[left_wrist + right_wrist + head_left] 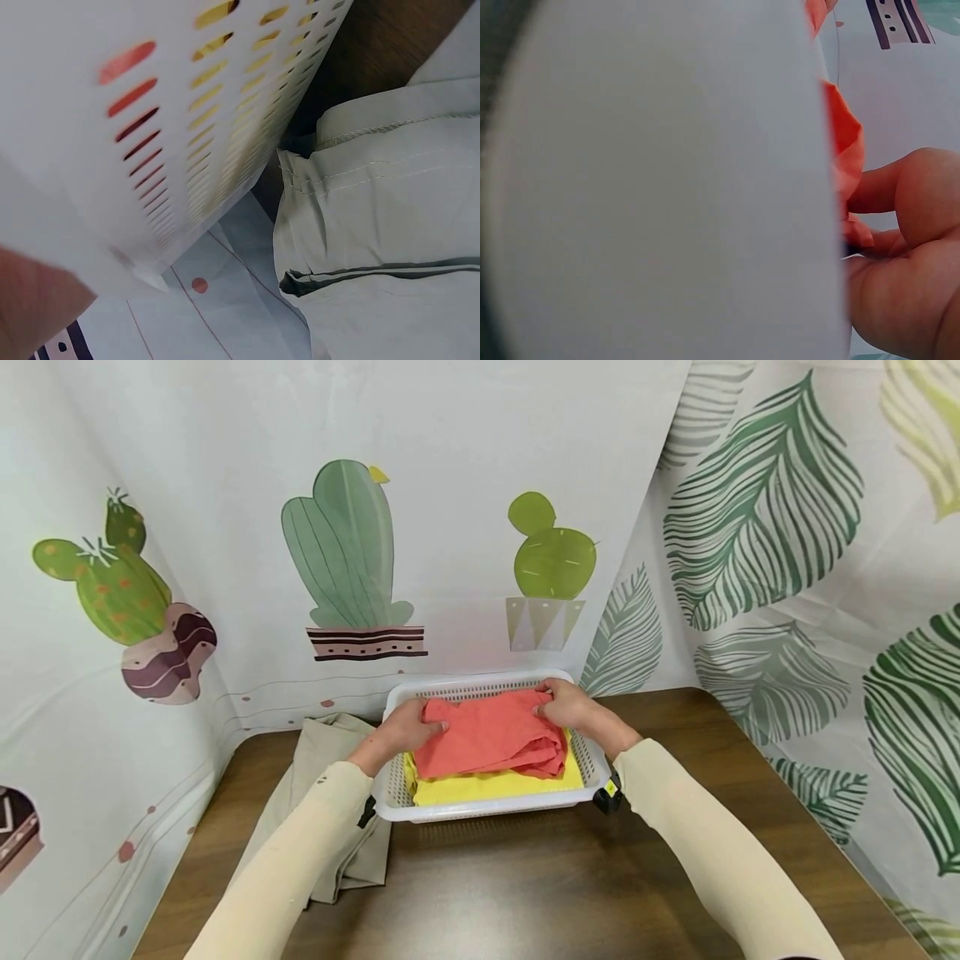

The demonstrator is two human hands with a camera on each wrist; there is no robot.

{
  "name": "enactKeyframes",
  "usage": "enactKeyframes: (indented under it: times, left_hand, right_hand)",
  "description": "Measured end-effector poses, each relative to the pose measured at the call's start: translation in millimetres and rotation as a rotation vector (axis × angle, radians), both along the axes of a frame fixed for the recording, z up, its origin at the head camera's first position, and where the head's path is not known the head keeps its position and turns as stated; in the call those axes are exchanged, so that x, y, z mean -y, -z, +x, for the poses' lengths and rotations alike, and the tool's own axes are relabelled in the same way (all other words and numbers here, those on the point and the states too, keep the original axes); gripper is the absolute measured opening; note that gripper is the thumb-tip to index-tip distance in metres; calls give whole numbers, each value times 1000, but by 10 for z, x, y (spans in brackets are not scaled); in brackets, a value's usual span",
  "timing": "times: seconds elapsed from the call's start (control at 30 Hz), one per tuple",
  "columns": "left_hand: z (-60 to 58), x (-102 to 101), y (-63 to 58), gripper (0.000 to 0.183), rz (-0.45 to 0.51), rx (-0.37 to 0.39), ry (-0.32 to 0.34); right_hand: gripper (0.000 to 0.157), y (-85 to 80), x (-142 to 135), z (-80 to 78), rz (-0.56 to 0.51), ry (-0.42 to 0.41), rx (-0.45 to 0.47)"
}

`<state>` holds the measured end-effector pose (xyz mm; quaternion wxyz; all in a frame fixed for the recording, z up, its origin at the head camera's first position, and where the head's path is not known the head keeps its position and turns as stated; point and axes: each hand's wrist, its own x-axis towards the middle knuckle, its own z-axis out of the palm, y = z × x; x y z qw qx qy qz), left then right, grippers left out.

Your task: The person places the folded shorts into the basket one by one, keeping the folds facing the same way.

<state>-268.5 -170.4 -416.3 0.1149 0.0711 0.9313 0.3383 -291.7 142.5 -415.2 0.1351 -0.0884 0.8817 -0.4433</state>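
Red cloth (487,731), one, folded, with loose ruffled layers at its near right corner; located in the basket, on top of the yellow cloth; whether its weight rests there or hangs in the fingers, cannot tell.
Yellow cloth (498,789), beneath the red, showing along the front and at both sides.
Basket (487,809), white, slotted walls; stands at the back of the table (525,893); red and yellow show through its slots in the left wrist view.
Left hand (405,727), at the red cloth's left end, thumb laid over the top, gripping the edge; fingertips beneath hidden.
Right hand (566,703), at the far right corner, pinching cloth between thumb and fingers; hands apart, the cloth spanning them.
Grey-beige garment (337,739), left of the basket, lying on the table; seams visible in the left wrist view.
Handling notes: both ends best held level, with even, light tension, so the fold stays square; the ruffled corner wants tucking under; fingers should slip out flat, lest they drag the yellow layer; knuckles and wrists to clear the rim.
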Motion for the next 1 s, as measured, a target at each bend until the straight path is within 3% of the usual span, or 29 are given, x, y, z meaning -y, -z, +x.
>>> enactKeyframes:
  times: [0.43,0.77,1.0]
  left_hand:
    - [63,7,-29,30,-16,-23,7]
    - [94,3,-54,23,-79,-53,20]
    - [111,5,-49,23,-79,-37,29]
  right_hand:
    - [47,19,-2,5,48,-21,-26]
    - [57,-61,-1,41,54,-46,-23]
    - [61,-53,-16,52,56,-50,-32]
